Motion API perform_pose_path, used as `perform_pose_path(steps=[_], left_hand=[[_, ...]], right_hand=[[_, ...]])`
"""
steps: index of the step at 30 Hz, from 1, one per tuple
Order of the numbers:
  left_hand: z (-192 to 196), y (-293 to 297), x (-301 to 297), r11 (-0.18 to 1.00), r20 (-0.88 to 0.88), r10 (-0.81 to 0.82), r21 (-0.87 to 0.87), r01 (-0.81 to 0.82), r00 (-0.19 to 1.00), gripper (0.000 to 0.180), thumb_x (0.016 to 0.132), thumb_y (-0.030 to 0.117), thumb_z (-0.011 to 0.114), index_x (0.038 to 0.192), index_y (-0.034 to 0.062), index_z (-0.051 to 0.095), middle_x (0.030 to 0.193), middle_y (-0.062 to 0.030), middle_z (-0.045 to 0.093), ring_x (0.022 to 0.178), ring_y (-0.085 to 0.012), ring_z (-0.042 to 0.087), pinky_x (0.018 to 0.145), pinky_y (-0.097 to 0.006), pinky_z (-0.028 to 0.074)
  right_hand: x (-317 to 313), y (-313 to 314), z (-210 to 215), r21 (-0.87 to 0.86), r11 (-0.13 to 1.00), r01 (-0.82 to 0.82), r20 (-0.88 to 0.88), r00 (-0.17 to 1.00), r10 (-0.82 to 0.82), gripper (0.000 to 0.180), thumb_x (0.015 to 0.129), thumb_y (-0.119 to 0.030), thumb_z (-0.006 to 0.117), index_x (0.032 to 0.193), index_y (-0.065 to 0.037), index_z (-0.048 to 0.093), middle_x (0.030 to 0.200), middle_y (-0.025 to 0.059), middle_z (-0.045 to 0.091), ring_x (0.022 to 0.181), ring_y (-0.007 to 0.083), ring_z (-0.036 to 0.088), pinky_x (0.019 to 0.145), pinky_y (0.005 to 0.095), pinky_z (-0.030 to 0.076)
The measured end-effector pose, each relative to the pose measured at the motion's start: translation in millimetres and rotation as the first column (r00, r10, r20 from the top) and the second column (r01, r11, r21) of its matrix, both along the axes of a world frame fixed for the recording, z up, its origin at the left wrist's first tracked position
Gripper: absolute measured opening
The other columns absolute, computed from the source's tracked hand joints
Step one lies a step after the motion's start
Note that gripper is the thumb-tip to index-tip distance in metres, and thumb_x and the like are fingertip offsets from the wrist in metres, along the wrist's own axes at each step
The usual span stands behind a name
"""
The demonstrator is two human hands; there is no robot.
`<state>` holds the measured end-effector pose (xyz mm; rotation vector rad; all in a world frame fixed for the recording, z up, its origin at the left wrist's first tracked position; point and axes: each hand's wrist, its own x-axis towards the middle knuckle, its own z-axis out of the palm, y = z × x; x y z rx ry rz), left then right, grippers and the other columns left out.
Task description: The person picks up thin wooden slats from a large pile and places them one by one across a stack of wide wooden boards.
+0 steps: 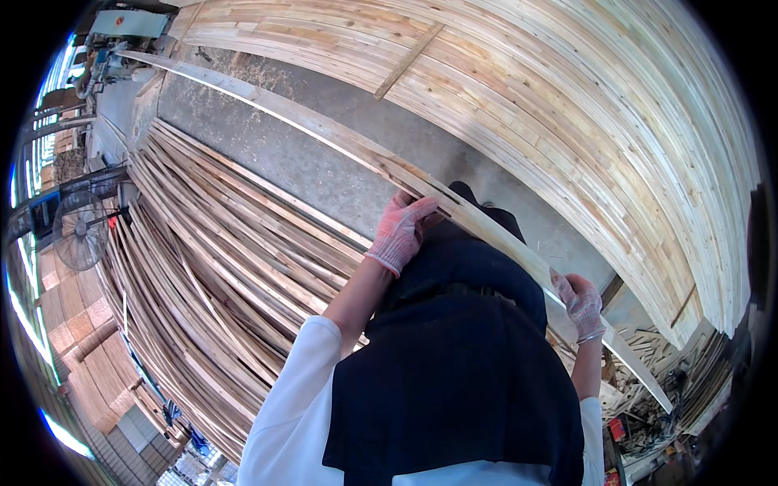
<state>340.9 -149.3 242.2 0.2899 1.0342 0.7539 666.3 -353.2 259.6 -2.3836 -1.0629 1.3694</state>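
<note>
A long, thin wooden board (324, 130) runs across in front of my body, from the far left down to the lower right. My left hand (405, 229), in a pinkish-white knit glove, grips its near edge around the middle, thumb and fingers closed on it. Farther right, my right hand (579, 306), gloved the same way, holds the board near its right end with bent fingers. Part of the left hand's grip is hidden by the board. Dark gaps show along the board's edge beside the left hand.
On the left lies a big pile of long wooden strips (235, 251). Stacked pale boards (519, 89) fill the far right side, with a crosswise strip (409, 61) on top. A fan (81, 231) stands at the left. Wood scraps (648, 348) lie at lower right; sawdust dots the concrete floor (332, 178).
</note>
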Motion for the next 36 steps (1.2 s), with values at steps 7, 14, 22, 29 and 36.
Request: perform_pose_path(steps=[7,14,22,29,36], left_hand=[[-1,-1,-6,1.000,0.062,-0.012,0.011,0.011,0.998,0.025,0.085,0.004,0.063,0.109,0.0013,0.056,0.106,-0.0117,0.065,0.096,-0.0244,0.064,0.091,-0.038,0.052],[16,-1,0,0.979,0.043,-0.154,-0.130,0.159,0.987,0.033,0.084,0.006,0.064,0.116,0.0002,0.055,0.109,-0.0109,0.064,0.101,-0.0218,0.062,0.092,-0.033,0.050],[-27,-8,-3,0.925,0.152,-0.376,0.008,0.379,0.914,0.042,0.085,0.007,0.063,0.124,-0.0002,0.050,0.116,-0.0132,0.061,0.107,-0.0240,0.059,0.096,-0.035,0.046],[-9,2,-1,0.944,0.233,-0.282,-0.105,0.312,0.931,0.046,0.084,0.009,0.063,0.128,0.0017,0.048,0.120,-0.0127,0.059,0.110,-0.0265,0.058,0.099,-0.038,0.045],[-3,1,8,0.870,0.369,-0.459,0.000,0.494,0.808,0.058,0.080,0.017,0.070,0.131,0.0052,0.047,0.125,-0.0110,0.056,0.116,-0.0244,0.052,0.103,-0.038,0.040]], right_hand=[[2,14,4,-0.110,0.994,-0.010,-0.066,0.998,0.003,0.050,0.084,-0.053,0.062,0.081,-0.003,0.064,0.062,0.0005,0.053,0.060,0.0115,0.047,0.058,0.0279,0.039],[8,-3,-26,-0.077,0.992,0.101,-0.224,0.968,-0.116,0.044,0.084,-0.049,0.066,0.088,-0.006,0.064,0.064,-0.0074,0.049,0.058,0.0039,0.042,0.053,0.0208,0.034],[-5,13,-15,-0.080,0.992,0.099,-0.216,0.970,-0.114,0.039,0.085,-0.044,0.067,0.087,-0.006,0.063,0.068,-0.0061,0.052,0.061,0.0051,0.043,0.055,0.0211,0.036],[-23,8,-22,0.127,0.992,0.020,0.006,1.000,-0.021,0.047,0.083,-0.053,0.062,0.084,-0.006,0.065,0.070,0.0132,0.061,0.066,0.0281,0.059,0.064,0.0374,0.045],[-82,84,43,0.192,0.975,-0.111,0.059,0.993,0.102,0.043,0.082,-0.049,0.064,0.093,-0.008,0.066,0.076,0.0144,0.065,0.076,0.0308,0.063,0.070,0.0385,0.048]])
